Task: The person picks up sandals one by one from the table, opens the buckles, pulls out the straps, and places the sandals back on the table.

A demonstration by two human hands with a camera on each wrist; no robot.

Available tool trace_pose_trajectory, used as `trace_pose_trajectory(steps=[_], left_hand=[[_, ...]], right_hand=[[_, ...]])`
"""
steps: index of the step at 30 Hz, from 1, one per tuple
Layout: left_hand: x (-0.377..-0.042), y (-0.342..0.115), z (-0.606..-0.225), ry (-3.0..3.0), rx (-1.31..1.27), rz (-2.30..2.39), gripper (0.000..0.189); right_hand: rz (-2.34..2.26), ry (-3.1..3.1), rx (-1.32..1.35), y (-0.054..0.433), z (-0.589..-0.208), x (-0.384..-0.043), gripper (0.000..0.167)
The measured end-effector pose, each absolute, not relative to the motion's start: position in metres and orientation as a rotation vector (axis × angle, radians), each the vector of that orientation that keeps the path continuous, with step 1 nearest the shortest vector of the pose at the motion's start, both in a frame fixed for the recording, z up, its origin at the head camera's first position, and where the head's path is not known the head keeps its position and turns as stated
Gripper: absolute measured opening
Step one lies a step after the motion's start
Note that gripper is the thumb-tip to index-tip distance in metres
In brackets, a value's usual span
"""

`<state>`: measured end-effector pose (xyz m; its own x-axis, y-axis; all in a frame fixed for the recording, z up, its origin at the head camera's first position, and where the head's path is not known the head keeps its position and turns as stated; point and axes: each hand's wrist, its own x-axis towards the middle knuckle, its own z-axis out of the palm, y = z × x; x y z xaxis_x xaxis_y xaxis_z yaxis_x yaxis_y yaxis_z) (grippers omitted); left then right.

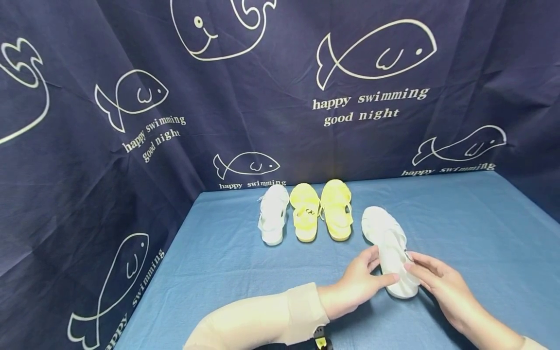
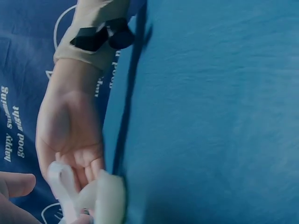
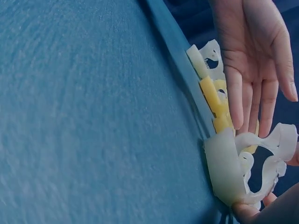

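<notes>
A white sandal (image 1: 393, 253) lies at an angle on the blue cloth, toe pointing away; whether its sole is fully down I cannot tell. My left hand (image 1: 358, 283) is at its left side with straight fingers, which the right wrist view shows beside the sandal (image 3: 224, 168), the thumb (image 3: 286, 79) raised apart from the strap. From the right, my right hand (image 1: 446, 289) holds the strap and side between fingers and thumb. In the left wrist view, the strap (image 2: 65, 184) partly hides the right hand's fingers.
Behind and to the left stand another white sandal (image 1: 273, 214) and two yellow sandals, one (image 1: 305, 211) beside the other (image 1: 337, 209), toes away. The blue cloth (image 1: 227, 262) covers the table. A dark curtain (image 1: 288, 116) printed with fish hangs behind and at the sides.
</notes>
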<state>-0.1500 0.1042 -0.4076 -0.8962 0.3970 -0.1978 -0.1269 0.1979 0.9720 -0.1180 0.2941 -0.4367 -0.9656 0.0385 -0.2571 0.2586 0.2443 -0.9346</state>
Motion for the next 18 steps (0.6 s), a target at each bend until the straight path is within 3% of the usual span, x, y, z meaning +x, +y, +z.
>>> trace_pose_trajectory(steps=[7, 14, 18], left_hand=[[-0.175, 0.109, -0.391, 2.314, 0.275, 1.595, 0.063], [-0.213, 0.113, -0.375, 2.535, 0.766, 1.227, 0.041], [-0.224, 0.127, -0.370, 2.480, 0.940, 1.077, 0.038]], right_hand=[[-1.704, 2.412, 0.271, 0.296, -0.432, -0.118, 0.069], [-1.621, 2.451, 0.297, 0.291, -0.429, -0.117, 0.072], [-1.596, 2.437, 0.305, 0.293, -0.427, -0.115, 0.074]])
